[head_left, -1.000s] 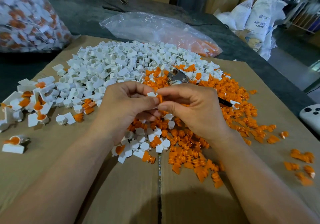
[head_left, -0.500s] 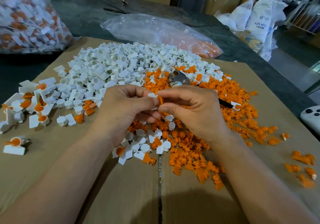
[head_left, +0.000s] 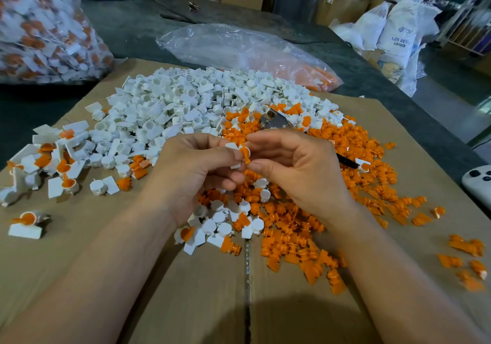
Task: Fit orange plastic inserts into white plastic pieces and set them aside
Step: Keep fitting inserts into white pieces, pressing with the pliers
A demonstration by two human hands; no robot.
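My left hand (head_left: 196, 176) pinches a small white piece (head_left: 232, 146), its flat tab upward; touching it, the round-capped, stemmed orange insert (head_left: 246, 154) sits pinched in my right hand (head_left: 300, 176), above the loose orange pile (head_left: 353, 144)

orange inserts (head_left: 305, 226), white pieces (head_left: 170, 99)

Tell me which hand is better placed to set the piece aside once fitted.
Left. The left hand grips the white piece, and the finished pieces lie on its side; the right hand only pinches the orange insert.
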